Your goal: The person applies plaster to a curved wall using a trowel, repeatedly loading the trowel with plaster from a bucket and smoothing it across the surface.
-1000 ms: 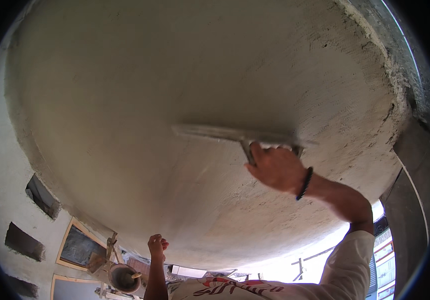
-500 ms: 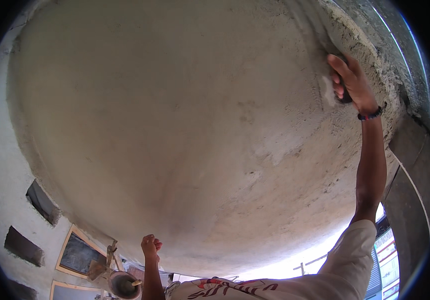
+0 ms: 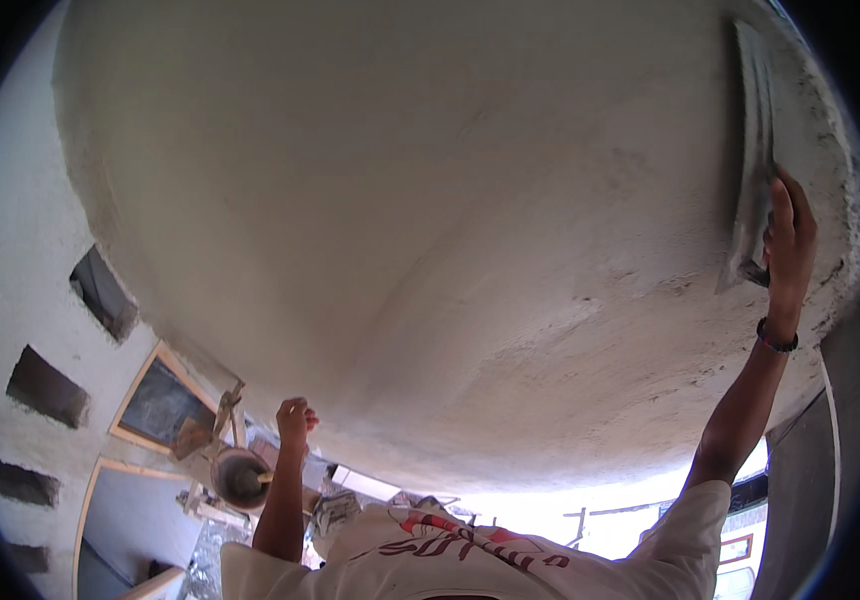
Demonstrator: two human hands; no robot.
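My right hand (image 3: 792, 230) is closed on the handle of a long metal plastering trowel (image 3: 753, 105), raised at the far right with the blade lengthwise against the grey plastered surface (image 3: 400, 200) that fills the upper view, beside its rough, crumbly edge. A dark beaded band circles the wrist. The plaster is smooth at the middle and pitted and streaked toward the lower right. My left hand (image 3: 293, 420) is raised at the lower middle, below the plaster in the picture, fingers curled; I cannot make out whether anything is in them.
At left is a pale wall (image 3: 5, 260) with several square openings and wood-framed panels (image 3: 165, 395). A round bucket (image 3: 233, 475) with a tool sits near wooden bracing left of my left hand. A bright opening (image 3: 600, 505) shows at lower right, beside a dark column (image 3: 855, 380).
My right hand and trowel have swept from the middle to the right edge, the blade turning from crosswise to upright in the picture. The view has shifted; my left hand appears higher.
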